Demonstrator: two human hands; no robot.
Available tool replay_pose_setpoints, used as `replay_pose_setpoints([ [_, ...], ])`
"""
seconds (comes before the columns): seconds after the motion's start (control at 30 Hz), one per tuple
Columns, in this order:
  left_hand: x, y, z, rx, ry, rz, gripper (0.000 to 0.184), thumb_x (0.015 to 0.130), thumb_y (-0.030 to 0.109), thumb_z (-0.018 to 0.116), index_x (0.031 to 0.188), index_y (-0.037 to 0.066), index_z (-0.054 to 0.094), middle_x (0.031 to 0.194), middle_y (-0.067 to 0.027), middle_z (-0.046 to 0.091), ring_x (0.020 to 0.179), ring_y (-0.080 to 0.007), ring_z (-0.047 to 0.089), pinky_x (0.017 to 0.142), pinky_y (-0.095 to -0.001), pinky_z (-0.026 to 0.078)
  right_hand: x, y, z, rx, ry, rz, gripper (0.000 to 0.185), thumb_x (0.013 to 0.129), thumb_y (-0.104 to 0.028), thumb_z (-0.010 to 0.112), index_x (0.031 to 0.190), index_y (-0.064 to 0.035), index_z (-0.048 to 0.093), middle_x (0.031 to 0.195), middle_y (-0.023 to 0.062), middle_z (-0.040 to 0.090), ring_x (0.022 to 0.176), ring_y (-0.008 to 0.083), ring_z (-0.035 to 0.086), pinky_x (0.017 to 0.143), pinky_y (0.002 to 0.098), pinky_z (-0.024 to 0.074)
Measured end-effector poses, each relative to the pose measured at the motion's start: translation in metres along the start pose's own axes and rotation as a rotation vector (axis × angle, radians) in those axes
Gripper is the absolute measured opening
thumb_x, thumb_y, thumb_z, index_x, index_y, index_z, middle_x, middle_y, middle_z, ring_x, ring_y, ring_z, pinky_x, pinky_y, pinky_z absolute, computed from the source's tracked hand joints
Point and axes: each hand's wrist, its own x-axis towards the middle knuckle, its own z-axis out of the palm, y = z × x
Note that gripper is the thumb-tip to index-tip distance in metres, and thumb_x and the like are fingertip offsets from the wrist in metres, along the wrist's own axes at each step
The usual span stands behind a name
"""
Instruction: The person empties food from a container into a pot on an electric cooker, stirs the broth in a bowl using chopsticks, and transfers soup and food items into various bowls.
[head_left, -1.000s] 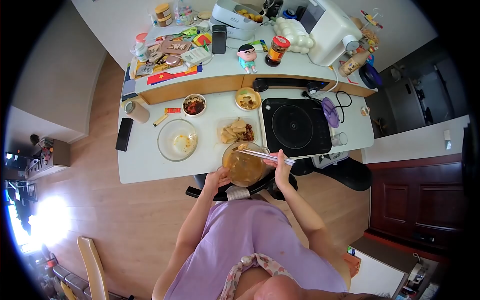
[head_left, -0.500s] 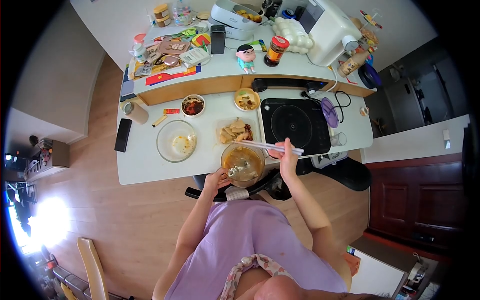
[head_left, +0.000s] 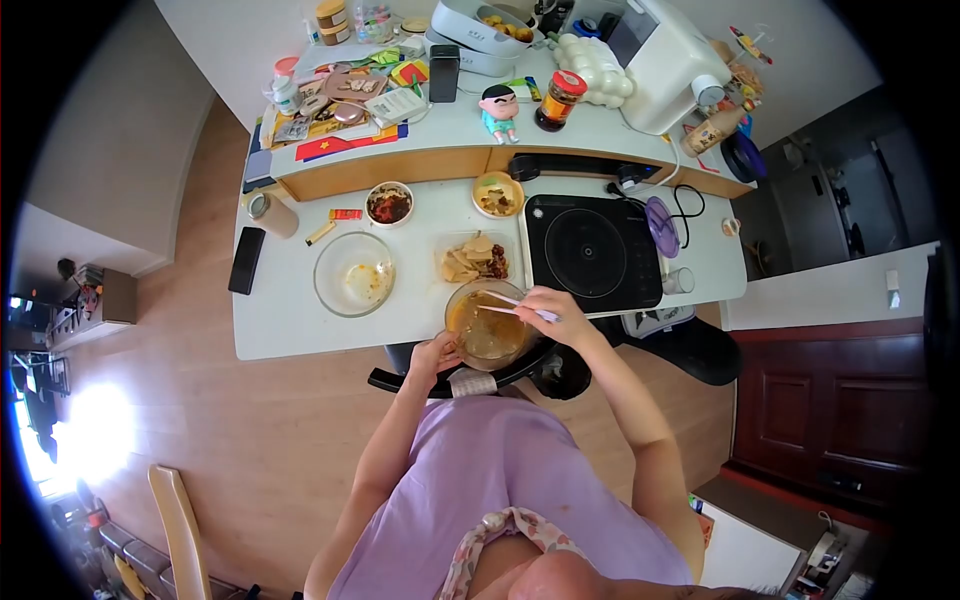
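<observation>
A clear glass pot (head_left: 487, 343) of brown liquid sits at the table's front edge. My left hand (head_left: 437, 353) grips its left side, fingers closed against the wall. Above the right rim, my right hand (head_left: 555, 315) is closed around a pair of chopsticks (head_left: 503, 297), whose tips reach into the pot. Just behind it stands a clear plastic tray (head_left: 437, 262) of pale slices (head_left: 465, 258) and small dark red pieces (head_left: 497, 262). Left of the tray is a glass bowl (head_left: 330, 262) with oily residue inside.
A black induction cooktop (head_left: 545, 280) lies to the right, with a purple lid (head_left: 661, 228) beside it. Small bowls of dark red seasoning (head_left: 389, 206) and brown pieces (head_left: 497, 204) stand behind. At the left are a phone (head_left: 246, 260) and a bottle (head_left: 273, 216).
The chopsticks have come down from above the tray into the pot, and the pale piece at their tips is no longer seen there. My left hand stays on the pot.
</observation>
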Motion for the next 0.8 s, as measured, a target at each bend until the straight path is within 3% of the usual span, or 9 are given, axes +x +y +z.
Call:
replay_pose_setpoints([
  [0.1, -0.002, 0.001, 0.001, -0.001, 0.005, 0.011, 0.042, 0.072, 0.03, 0.073, 0.092, -0.003, 0.059, 0.077, -0.0061, 0.057, 0.071, -0.0189, 0.063, 0.07, -0.0306, 0.056, -0.002, 0.017, 0.022, 0.062, -0.025, 0.133, 0.009, 0.083, -0.007, 0.061, 0.081, 0.0, 0.066, 0.072, 0.0088, 0.062, 0.067, 0.0169, 0.06, 0.06, 0.0267, 0.0466],
  [0.23, -0.002, 0.003, 0.001, 0.006, 0.02, 0.002, 0.041, 0.072, 0.028, 0.073, 0.092, -0.003, 0.058, 0.077, -0.0063, 0.057, 0.07, -0.0186, 0.063, 0.07, -0.0313, 0.056, -0.016, 0.031, 0.044, 0.508, 0.253, 0.51, 0.025, 0.092, -0.016, 0.053, 0.082, 0.0048, 0.062, 0.075, 0.0095, 0.064, 0.067, 0.0178, 0.065, 0.062, 0.0247, 0.0497],
  [0.27, -0.002, 0.003, 0.0, 0.005, 0.021, 0.003, 0.041, 0.071, 0.028, 0.073, 0.093, -0.004, 0.058, 0.077, -0.0066, 0.057, 0.071, -0.0186, 0.063, 0.07, -0.0314, 0.056, -0.021, 0.041, 0.05, 0.531, 0.306, 0.507, 0.032, 0.095, -0.021, 0.048, 0.082, 0.0051, 0.06, 0.076, 0.011, 0.064, 0.066, 0.0209, 0.067, 0.062, 0.0253, 0.0518],
  [0.53, 0.002, 0.001, -0.002, -0.004, 0.01, -0.002, 0.041, 0.071, 0.027, 0.074, 0.093, -0.004, 0.058, 0.079, -0.0071, 0.059, 0.07, -0.0189, 0.064, 0.067, -0.03, 0.057, -0.034, 0.037, 0.038, 0.665, 0.565, 0.6, 0.04, 0.095, -0.034, 0.045, 0.082, 0.002, 0.056, 0.076, 0.0141, 0.064, 0.066, 0.0207, 0.067, 0.061, 0.0249, 0.053],
  [0.67, 0.005, -0.001, -0.004, -0.009, 0.015, 0.003, 0.038, 0.071, 0.027, 0.074, 0.09, -0.003, 0.059, 0.075, -0.0054, 0.059, 0.066, -0.0186, 0.064, 0.065, -0.0293, 0.057, -0.028, 0.027, 0.021, 0.678, 0.597, 0.64, 0.039, 0.096, -0.033, 0.044, 0.082, 0.0023, 0.055, 0.078, 0.0136, 0.063, 0.069, 0.0206, 0.067, 0.063, 0.025, 0.0538],
  [0.8, 0.002, 0.0, -0.002, -0.011, 0.023, 0.0, 0.035, 0.071, 0.026, 0.073, 0.087, -0.002, 0.059, 0.072, -0.0048, 0.058, 0.064, -0.0182, 0.064, 0.065, -0.029, 0.057, 0.002, 0.018, 0.007, 0.692, 0.591, 0.498, 0.034, 0.096, -0.028, 0.046, 0.086, 0.0035, 0.056, 0.083, 0.0129, 0.063, 0.073, 0.0202, 0.067, 0.066, 0.0262, 0.0547],
])
